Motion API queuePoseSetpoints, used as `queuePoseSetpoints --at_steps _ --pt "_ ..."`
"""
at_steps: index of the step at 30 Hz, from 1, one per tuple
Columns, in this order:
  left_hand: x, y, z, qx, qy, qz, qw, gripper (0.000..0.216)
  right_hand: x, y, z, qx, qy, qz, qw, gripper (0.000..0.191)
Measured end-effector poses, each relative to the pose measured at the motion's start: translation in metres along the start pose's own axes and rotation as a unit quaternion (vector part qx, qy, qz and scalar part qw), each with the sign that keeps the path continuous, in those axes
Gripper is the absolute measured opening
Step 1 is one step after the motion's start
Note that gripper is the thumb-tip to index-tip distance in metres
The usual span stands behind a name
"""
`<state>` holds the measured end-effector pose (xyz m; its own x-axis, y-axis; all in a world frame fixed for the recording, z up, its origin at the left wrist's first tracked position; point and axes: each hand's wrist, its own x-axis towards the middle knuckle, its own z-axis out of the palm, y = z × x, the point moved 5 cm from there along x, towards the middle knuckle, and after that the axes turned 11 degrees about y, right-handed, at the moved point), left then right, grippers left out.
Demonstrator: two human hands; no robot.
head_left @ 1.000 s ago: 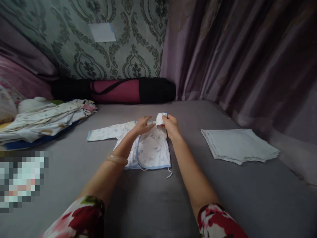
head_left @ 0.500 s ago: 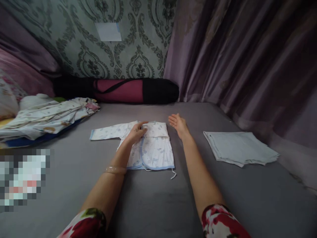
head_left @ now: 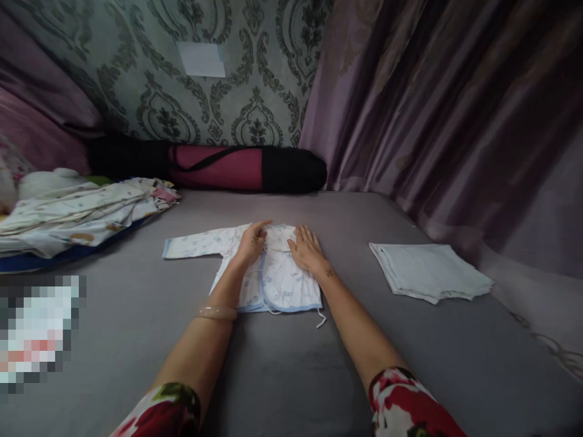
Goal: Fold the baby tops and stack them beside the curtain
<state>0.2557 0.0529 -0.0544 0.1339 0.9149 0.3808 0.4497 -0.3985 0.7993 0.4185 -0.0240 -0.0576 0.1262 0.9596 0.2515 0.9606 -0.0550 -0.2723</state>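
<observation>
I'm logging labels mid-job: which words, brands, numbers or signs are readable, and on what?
None readable.
White rectangular paper sheet on the green-grey wall: no writing discernible.
White blue-trimmed fabric jacket: print too small to make out.
Pixelated patch at left: blurred out.
Dark marks on right wrist, left grip: too small.

Before you on the bed lies the shirt, one sleeve stretched to the left; your left hand is over its upper middle, your right hand on its upper right side. To your right, well apart from it, lie the cloths, with the curtain beyond; to your left and farther back lies the heap; behind, the bag lies along the wall, below the paper.
</observation>
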Motion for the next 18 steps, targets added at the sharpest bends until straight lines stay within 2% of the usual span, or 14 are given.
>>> queuePoseSetpoints --at_steps 5,10,14,16,18 --pt "-0.003 0.000 -0.002 0.053 0.013 0.062 0.997 0.040 0.000 0.004 0.005 -0.010 0.003 0.010 1.000 0.068" --pt "-0.002 -0.003 0.006 0.140 -0.006 0.083 0.987 0.034 0.001 0.006 0.012 -0.024 0.004 0.033 0.999 0.069" --pt "-0.008 -0.001 0.010 0.264 -0.038 0.090 0.959 0.033 0.007 0.007 0.010 -0.030 -0.040 0.059 0.997 0.071" --pt "-0.011 0.003 0.005 0.299 -0.052 0.094 0.948 0.033 0.012 0.005 0.006 -0.033 -0.074 0.072 0.994 0.070" --pt "-0.010 0.007 -0.006 0.307 -0.061 0.086 0.946 0.036 0.018 -0.001 0.001 -0.034 -0.075 0.063 0.995 0.068"
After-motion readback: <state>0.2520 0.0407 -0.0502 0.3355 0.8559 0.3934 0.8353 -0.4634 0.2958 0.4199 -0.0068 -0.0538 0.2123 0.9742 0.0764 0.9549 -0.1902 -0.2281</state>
